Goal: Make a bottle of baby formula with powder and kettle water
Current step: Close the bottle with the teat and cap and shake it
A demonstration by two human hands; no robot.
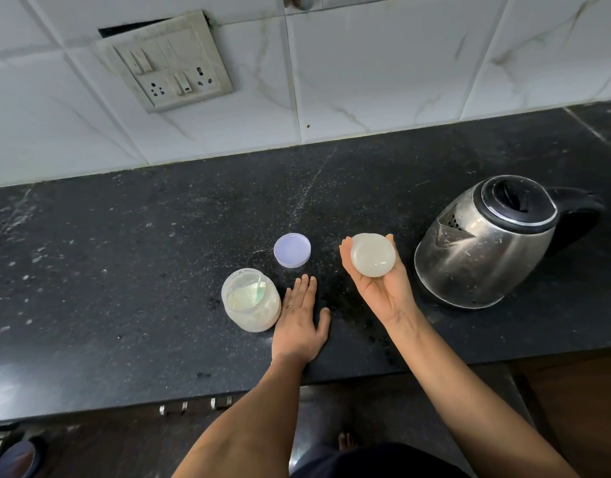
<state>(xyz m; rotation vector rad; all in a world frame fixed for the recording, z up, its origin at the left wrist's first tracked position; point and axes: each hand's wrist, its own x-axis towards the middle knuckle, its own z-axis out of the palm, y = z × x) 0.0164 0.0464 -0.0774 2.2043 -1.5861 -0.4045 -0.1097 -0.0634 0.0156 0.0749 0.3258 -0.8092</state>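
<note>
Black counter (124, 253); right hand (383, 288) cradles cloudy translucent bottle (373, 255).

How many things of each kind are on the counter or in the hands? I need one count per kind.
Kettle: 1
Jar: 1
Lid: 1
Green scoop, in the jar: 1
Translucent round item, in the right hand: 1
Total: 5

Soft, even indoor light, fairly bright; shadows faint. Glare streaks on kettle (483, 246) just right of grip of right hand (383, 288), small sheen on gripped bottle (373, 255). Wide-angle bending twd edges; detail slightly soft.
</note>
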